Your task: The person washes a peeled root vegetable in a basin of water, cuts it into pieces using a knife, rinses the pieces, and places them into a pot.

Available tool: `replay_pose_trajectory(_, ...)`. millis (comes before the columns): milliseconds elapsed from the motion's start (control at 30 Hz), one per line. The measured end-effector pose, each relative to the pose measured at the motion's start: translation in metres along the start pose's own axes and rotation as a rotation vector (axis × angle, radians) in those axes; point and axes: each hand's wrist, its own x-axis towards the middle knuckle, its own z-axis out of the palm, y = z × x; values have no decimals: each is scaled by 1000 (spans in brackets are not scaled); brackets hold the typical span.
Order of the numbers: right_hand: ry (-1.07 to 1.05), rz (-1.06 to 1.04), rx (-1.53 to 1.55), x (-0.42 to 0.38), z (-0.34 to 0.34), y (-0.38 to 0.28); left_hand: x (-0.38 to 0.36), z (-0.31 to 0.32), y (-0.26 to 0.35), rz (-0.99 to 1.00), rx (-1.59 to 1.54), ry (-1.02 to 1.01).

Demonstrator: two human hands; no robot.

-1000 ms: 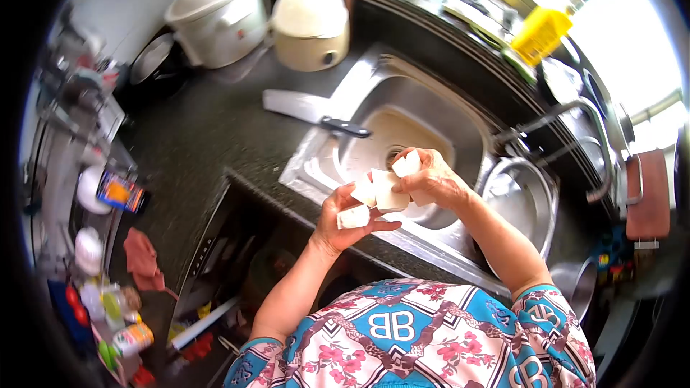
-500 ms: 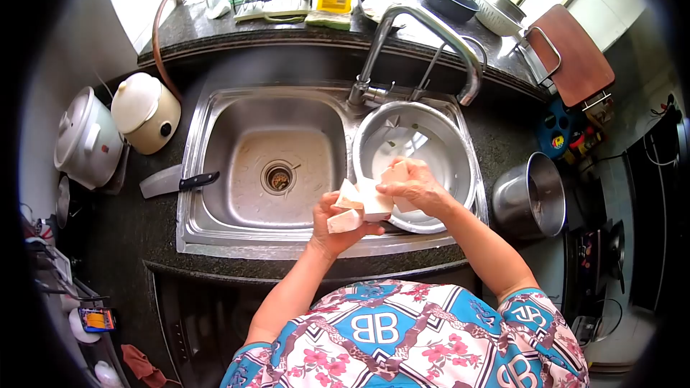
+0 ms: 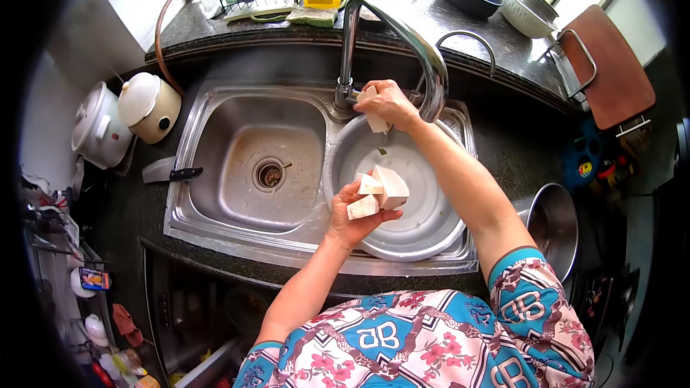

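My left hand (image 3: 348, 225) cradles several pale, blocky cut chunks (image 3: 392, 187) above the near left part of a round metal basin (image 3: 407, 250). Their kind I cannot make out. My right hand (image 3: 392, 105) has its fingers closed on another pale chunk (image 3: 376, 121) by the base of the chrome tap (image 3: 432, 65), close to its lever. Whether the fingers touch the lever is hidden. The basin sits in the right sink bowl, with a small green scrap (image 3: 382, 151) inside. The tap's spout arches over my right wrist.
The left sink bowl (image 3: 230, 118) has a drain strainer (image 3: 270, 174). A black-handled knife (image 3: 185, 173) lies across its left rim. Two pots, one cream (image 3: 149, 108) and one white (image 3: 100, 126), stand left. A steel pot (image 3: 557, 230) stands right.
My right hand has moved away from my left, up to the tap base, taking a chunk along. My left hand has turned slightly and is now over the basin. The view has shifted.
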Motion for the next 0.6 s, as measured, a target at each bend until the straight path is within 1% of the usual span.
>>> replay_pose_trajectory(33, -12, -1, 6, 0, 3, -1, 4, 0, 0, 2, -19, -3)
replay_pose_trajectory(100, 137, -31, -115, -4, 7, -4, 11, -1, -1, 24, -29, -5)
replay_pose_trajectory(133, 128, -32, -110, 0, 9, 1, 15, -2, -2, 43, -18, -1)
replay_pose_trajectory(200, 344, -232, -293, 5, 12, 7, 24, -7, -1, 44, -23, 64)
replay_pose_trajectory(233, 182, -240, -399, 5, 1, 2, 27, -9, -1, 47, -22, 70)
replay_pose_trajectory(267, 179, -241, -395, 4, -2, 5, 30, -10, -1, 37, -44, 72)
replay_pose_trajectory(300, 129, -325, -501, 2, -5, 6, 34, -10, 0, 29, -68, 73)
replay_pose_trajectory(400, 149, -303, -540, -12, -5, 9, 42, -9, 2, 19, -56, 123)
replay_pose_trajectory(467, 174, -118, -249, -13, -6, 17, 48, -8, 3, 23, -41, 145)
replay_pose_trajectory(533, 221, -183, -249, -23, -8, 12, 55, -12, 4, 12, -28, 169)
replay_pose_trajectory(600, 222, -289, -220, -36, -7, 22, 63, -18, 5, 25, 12, 212)
